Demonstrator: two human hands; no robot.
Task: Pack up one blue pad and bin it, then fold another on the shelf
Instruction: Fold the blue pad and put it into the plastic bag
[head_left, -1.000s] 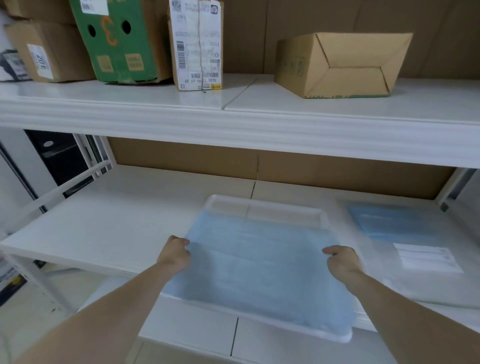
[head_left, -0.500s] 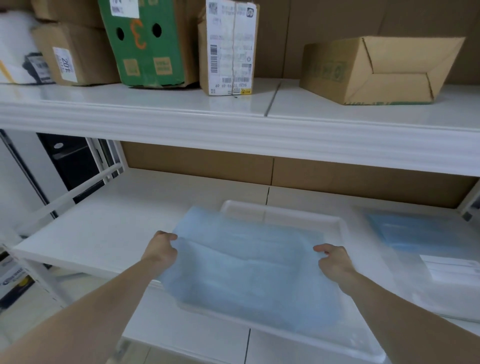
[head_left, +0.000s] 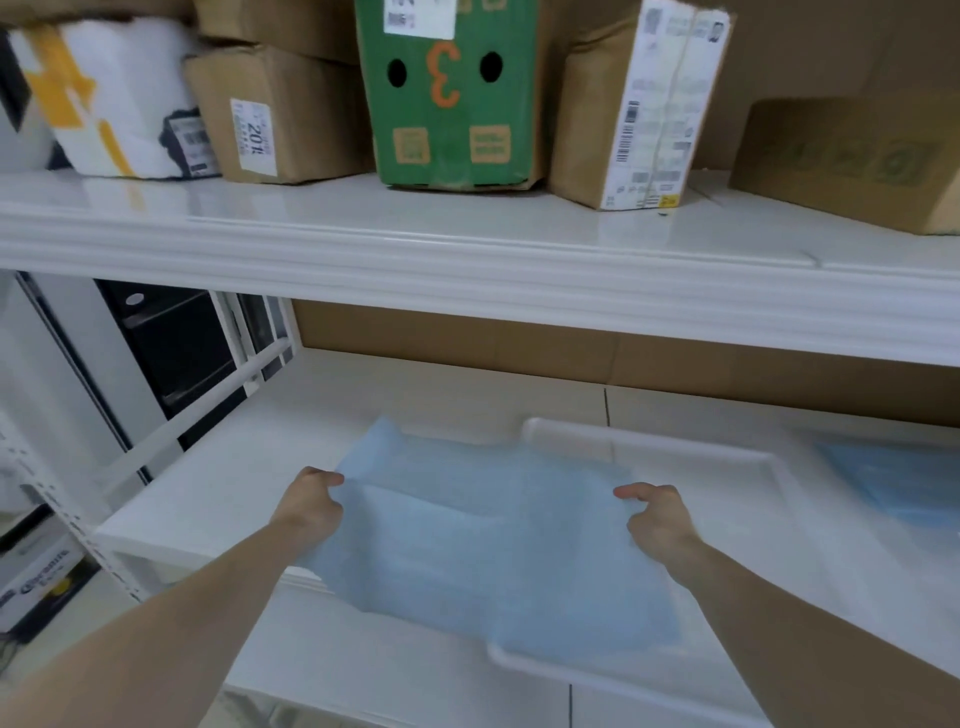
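Left hand: the left hand (head_left: 310, 501) pinches the left edge of the blue pad (head_left: 483, 540), with its fingers curled on it.
Right hand: the right hand (head_left: 655, 519) pinches the right edge of the same pad, with the thumb on top.
Pad: it hangs between the two hands, over the low shelf (head_left: 249, 467). Its right part is over the tray (head_left: 727, 462). Its left part sticks out past the tray. One back corner pokes up on the left. The pad looks blurry.
Tray: it is clear and white and lies flat on the low shelf, to the right of the middle.
More pads: another blue pad (head_left: 898, 483) lies on the low shelf at the far right, well apart from the hands. Part of it is cut off by the edge of the view.
Top shelf: the top shelf (head_left: 467, 223) has a row of boxes. There is a green box (head_left: 447, 93) with an orange 3, brown boxes (head_left: 280, 114) on both sides of it, and a white bag (head_left: 109, 98) with yellow marks at the far left.
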